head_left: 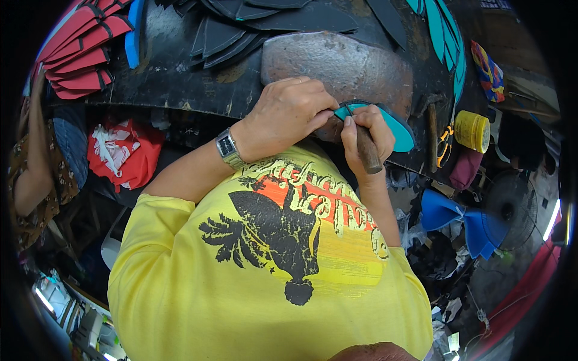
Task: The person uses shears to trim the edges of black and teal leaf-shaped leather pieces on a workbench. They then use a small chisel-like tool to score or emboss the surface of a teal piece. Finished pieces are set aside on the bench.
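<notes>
My left hand (288, 114) presses down on a teal sole-shaped foam piece (394, 127) that lies on the edge of a large grey stone block (343, 63). My right hand (364, 135) grips a wooden-handled knife (367, 149) with its tip on the teal piece, close to my left fingertips. A metal watch (229, 148) sits on my left wrist. My yellow printed shirt fills the lower middle of the view.
Black cut soles (259, 24) lie stacked behind the stone, red ones (81, 51) at far left, teal ones (445, 36) at upper right. A hammer (432, 135), orange-handled scissors (444, 144) and a yellow tin (471, 130) sit to the right. Another person's arm (33, 168) is at left.
</notes>
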The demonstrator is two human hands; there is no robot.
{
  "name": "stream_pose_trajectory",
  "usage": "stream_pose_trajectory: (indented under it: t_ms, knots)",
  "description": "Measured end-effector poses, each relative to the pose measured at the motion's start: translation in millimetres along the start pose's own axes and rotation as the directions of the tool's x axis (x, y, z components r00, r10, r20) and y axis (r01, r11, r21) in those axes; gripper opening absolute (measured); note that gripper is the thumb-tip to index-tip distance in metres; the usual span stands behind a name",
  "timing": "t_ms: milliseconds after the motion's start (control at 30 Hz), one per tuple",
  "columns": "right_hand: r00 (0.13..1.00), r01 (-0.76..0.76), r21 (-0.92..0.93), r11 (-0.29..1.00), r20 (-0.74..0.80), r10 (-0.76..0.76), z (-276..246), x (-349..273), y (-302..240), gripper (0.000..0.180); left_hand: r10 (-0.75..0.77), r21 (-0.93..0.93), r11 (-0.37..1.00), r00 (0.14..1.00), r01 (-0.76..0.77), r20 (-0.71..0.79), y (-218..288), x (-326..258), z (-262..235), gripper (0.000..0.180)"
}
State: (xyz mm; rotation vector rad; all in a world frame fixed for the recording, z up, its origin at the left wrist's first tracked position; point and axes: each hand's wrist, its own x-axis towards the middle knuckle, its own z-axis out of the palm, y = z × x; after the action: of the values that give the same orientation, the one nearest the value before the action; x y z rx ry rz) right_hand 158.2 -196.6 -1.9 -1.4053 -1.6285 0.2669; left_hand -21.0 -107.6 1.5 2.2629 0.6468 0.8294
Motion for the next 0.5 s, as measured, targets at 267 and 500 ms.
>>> stream_pose_trajectory:
  t_ms: [267,500]
  knots:
    - [0.994,-0.1,0.151,0.983,-0.028,0.106,-0.6,-0.3,-1.7,0.015,0.044,0.042,0.998,0.999,-0.044,0.012,-0.5,0.1,0.0,0.014]
    - [1.0,-0.01,0.036,0.999,0.022,0.01,0.6,0.5,-0.4,0.015,0.049,0.029,0.998,0.999,-0.049,0.022,-1.1,1.9,0.2,0.014]
